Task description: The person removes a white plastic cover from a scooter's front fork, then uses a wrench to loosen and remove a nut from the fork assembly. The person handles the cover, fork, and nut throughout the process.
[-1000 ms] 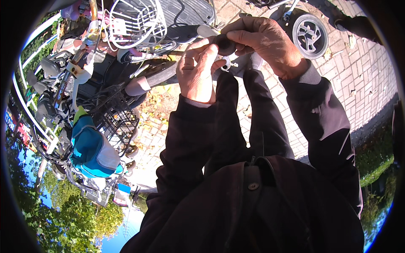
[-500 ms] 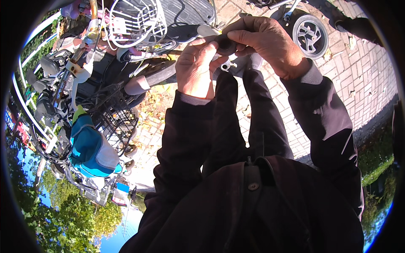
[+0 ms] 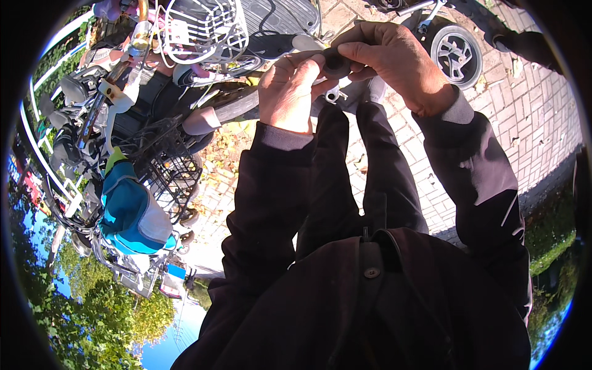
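A small dark round piece [image 3: 336, 63] with a hollow-looking middle sits between my two hands, out in front of me, above the brick paving [image 3: 518, 117]. My left hand [image 3: 288, 89] pinches its left edge between thumb and fingers; my right hand [image 3: 394, 61] pinches the right edge. I judge that gripping from both sides steadies so small a piece and leaves its middle open to view. My sleeves [image 3: 271, 185] reach forward past my legs [image 3: 391, 166], probably so the piece catches good light. To the far left, a white basket [image 3: 203, 31] sits among parked bikes [image 3: 145, 102]; nearer on the left are a black wire basket [image 3: 176, 179], likely for carrying, and a blue cloth [image 3: 126, 206]. A wheel [image 3: 456, 57] stands far right, apart from my hands.
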A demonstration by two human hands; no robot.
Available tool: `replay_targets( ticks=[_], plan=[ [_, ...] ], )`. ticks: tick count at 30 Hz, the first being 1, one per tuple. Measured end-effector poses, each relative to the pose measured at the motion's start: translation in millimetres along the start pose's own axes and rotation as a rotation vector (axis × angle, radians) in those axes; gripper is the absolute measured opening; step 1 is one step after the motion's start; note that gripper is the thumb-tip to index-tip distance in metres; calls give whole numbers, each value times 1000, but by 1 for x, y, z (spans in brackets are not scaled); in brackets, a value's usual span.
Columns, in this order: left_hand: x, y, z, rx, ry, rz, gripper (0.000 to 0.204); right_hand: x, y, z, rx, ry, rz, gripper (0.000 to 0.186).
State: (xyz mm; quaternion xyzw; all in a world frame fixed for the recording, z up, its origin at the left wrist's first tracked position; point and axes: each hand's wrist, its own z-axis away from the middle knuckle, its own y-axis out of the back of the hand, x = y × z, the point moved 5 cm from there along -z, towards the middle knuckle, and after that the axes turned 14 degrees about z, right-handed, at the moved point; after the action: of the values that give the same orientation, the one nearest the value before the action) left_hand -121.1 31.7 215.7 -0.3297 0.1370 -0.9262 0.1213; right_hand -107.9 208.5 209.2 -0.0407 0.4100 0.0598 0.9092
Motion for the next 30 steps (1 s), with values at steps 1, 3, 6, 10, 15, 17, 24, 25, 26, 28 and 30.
replay_targets(
  ticks=[1, 3, 6, 10, 15, 17, 24, 25, 26, 28, 30],
  plan=[
    [0, -1, 0, -8, 12, 9, 20, 1, 1, 0, 8, -23, -4, 20],
    [1, -3, 0, -10, 31, 11, 21, -1, 1, 0, -9, 0, -22, 20],
    [6, -7, 1, 5, 46, -27, 21, -1, 4, -2, -25, 8, -18, 20],
    [7, -10, -3, 24, 41, -113, 20, 1, 2, -8, -136, 6, -84, 20],
    [2, -2, -8, -125, 7, -34, 22, 8, 4, -5, -90, 87, -58, 21],
    [-1, 2, -9, -166, -48, 56, 18, 9, 2, -2, -128, 158, -64, 23],
    [-9, -1, -3, -172, -175, 128, 27, 13, 2, 1, -101, 231, -23, 22],
    [-9, -1, -5, -170, -155, 119, 28, 18, 2, 0, -85, 146, -81, 23],
    [-7, -2, -5, -207, -163, 132, 29, 17, 1, 1, -82, 158, -67, 25],
    [-9, 1, -9, -185, -75, 126, 30, 16, 0, 1, -48, 158, -27, 29],
    [-12, 4, -10, -161, -49, 136, 30, 14, -2, 4, -21, 177, -71, 32]
  ],
)
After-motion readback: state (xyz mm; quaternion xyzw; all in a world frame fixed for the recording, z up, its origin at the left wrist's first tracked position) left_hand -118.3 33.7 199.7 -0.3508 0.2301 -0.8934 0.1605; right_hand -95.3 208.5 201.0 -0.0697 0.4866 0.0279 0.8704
